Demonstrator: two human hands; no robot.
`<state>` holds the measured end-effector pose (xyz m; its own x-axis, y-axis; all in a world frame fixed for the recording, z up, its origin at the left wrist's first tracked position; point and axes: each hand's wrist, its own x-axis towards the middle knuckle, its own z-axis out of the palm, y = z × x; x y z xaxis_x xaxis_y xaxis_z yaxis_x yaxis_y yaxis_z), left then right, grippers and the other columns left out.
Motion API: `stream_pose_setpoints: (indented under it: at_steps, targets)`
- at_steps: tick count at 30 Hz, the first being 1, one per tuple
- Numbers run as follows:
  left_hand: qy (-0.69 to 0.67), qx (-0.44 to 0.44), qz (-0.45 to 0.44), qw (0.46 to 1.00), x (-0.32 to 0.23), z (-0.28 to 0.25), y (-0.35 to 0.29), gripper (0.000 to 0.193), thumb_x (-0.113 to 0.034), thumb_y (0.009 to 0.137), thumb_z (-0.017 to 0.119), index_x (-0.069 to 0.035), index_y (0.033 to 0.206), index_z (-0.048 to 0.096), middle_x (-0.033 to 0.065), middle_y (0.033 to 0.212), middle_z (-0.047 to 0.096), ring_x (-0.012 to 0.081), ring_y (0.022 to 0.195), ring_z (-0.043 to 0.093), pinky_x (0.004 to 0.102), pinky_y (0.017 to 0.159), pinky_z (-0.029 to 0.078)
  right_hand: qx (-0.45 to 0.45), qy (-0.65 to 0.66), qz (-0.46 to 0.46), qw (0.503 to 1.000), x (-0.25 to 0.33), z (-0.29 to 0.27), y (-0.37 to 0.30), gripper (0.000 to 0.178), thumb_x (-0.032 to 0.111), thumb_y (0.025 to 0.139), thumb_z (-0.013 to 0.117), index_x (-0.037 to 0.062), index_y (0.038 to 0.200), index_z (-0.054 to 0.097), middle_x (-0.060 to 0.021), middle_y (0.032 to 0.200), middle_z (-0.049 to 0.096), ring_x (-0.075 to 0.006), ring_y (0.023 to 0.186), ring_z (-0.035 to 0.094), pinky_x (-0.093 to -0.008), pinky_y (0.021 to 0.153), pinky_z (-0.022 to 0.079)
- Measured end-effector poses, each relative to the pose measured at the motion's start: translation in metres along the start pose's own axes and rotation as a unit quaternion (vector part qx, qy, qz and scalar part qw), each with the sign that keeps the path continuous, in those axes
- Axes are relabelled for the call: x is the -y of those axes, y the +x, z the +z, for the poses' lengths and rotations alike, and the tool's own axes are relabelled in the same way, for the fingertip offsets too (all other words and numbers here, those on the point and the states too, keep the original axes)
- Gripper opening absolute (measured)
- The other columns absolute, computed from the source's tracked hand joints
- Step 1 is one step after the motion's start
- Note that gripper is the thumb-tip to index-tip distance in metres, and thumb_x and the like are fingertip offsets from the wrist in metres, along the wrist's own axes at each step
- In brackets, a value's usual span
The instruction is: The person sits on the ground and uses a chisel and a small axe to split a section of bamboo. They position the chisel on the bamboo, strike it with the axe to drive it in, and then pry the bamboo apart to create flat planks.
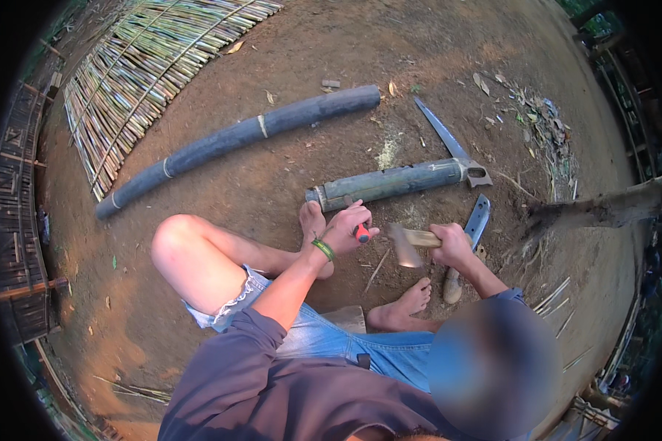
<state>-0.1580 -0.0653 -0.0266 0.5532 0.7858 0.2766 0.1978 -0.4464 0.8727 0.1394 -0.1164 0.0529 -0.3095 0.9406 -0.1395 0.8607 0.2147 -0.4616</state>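
My left hand is closed around a chisel with a red and black handle. Its metal end appears to meet the near side of a short bamboo section, close to the left end; my fingers partly hide the contact. My right hand grips the wooden handle of a hatchet. The hatchet head is slightly blurred and sits just right of the chisel handle, apart from it. My bare left foot rests against the bamboo's left end. Slots and a split line show along the bamboo's top.
A handsaw lies beyond the bamboo's right end. Near my right hand is a machete with a wooden handle. A long dark bamboo pole lies farther off, a mat of thin canes at far left, and a tree trunk at right.
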Motion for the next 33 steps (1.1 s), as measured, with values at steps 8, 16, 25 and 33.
stream_pose_setpoints:
  at_steps: [8,16,25,33]
  targets:
    - [0.022,-0.031,-0.004,0.999,0.002,0.012,-0.009,0.03,-0.02,0.083,0.08,-0.006,0.081,0.053,0.0092,0.078,0.055,0.0322,0.083,0.061,0.0564,0.113,0.041,-0.045,-0.157,0.249,0.955,-0.085,0.09,-0.033,0.022,0.016,0.078,0.069,-0.0024,0.089,0.068,-0.0278,0.088,0.07,-0.0438,0.086,0.07,-0.0491,0.08,0.056]
    - [0.254,-0.031,-0.17,0.952,-0.011,-0.018,-0.017,0.062,-0.023,0.068,0.088,-0.011,0.12,0.056,0.0117,0.114,0.061,0.0354,0.111,0.055,0.0552,0.115,0.034,0.17,0.503,0.352,0.771,0.119,0.041,0.082,0.039,0.035,0.095,0.067,-0.0044,0.1,0.064,-0.0158,0.09,0.07,-0.0327,0.084,0.073,-0.0412,0.076,0.06]
    - [0.322,0.061,-0.403,0.855,0.107,-0.037,-0.019,0.109,-0.046,0.06,0.094,-0.006,0.147,0.042,0.0149,0.15,0.048,0.0318,0.145,0.04,0.0522,0.121,0.029,0.168,0.245,0.398,0.868,0.133,0.122,0.061,0.038,0.029,0.089,0.071,-0.0063,0.097,0.06,-0.0215,0.086,0.07,-0.036,0.082,0.073,-0.0453,0.071,0.06]
    - [0.355,0.036,-0.385,0.851,0.107,-0.034,-0.012,0.092,-0.044,0.062,0.092,-0.009,0.137,0.053,0.0108,0.138,0.058,0.0293,0.135,0.049,0.052,0.119,0.029,0.006,0.169,0.397,0.902,0.113,0.2,0.031,0.024,0.014,0.083,0.069,-0.0014,0.1,0.064,-0.0283,0.09,0.072,-0.0513,0.094,0.068,-0.0546,0.083,0.054]
